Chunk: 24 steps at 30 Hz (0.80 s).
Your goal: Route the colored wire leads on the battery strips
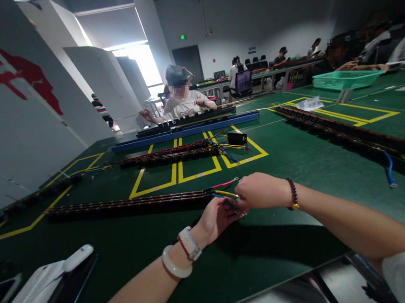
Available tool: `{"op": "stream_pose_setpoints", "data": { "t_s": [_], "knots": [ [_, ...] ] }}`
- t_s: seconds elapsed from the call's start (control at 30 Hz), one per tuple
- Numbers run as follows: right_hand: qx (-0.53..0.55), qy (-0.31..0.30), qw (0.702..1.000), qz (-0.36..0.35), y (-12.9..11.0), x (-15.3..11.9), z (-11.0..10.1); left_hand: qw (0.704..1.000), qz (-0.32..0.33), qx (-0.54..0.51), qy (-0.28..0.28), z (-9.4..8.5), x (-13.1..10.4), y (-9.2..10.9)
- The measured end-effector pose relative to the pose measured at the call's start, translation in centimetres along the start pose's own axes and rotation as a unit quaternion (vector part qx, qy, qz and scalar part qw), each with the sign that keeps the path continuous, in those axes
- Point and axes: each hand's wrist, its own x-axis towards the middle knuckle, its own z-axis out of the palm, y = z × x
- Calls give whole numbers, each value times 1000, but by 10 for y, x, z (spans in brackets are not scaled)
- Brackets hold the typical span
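A long dark bar assembly (128, 206) lies across the table in front of me, with coloured wires leaving its right end. My left hand (215, 220), palm turned up, curls its fingers around the lower wires, one of them blue. My right hand (259, 191) is closed in a pinch at the tip of the yellow wire (226, 194), right against the left fingertips. Above them a red wire (225, 184) with a ring terminal sticks out loose. The fingers hide the ends of the held wires.
Another wired bar bundle (168, 155) lies beyond, inside yellow tape outlines, near a black block (237, 138). Blue rails (189, 129) lie before a seated co-worker (185, 102). Long bars (352, 131) and a green basket (347, 79) are at right; a white device (52, 278) is front left.
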Motion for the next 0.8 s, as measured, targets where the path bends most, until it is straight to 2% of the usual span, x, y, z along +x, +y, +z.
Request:
{"op": "stream_pose_setpoints", "data": {
  "t_s": [0.1,0.33,0.4,0.5,0.57,0.67,0.8],
  "knots": [
    [11,30,999,11,4,2,-3,999,11,36,2,2,-1,-1],
    [17,166,984,66,-8,20,-6,997,41,63,-24,-2,0,-6],
    [-3,200,978,63,-14,32,-8,997,40,63,-31,-2,3,-6],
    [-46,232,971,24,-26,58,-14,996,21,84,-12,0,5,-5],
    [-76,237,968,-19,-38,76,-18,995,7,94,-7,1,6,-3],
    [-119,215,967,-72,-60,100,-21,995,7,89,-31,2,4,-2],
    [-149,171,968,-105,-75,111,-26,995,7,85,-53,-3,2,-3]
  ]
}}
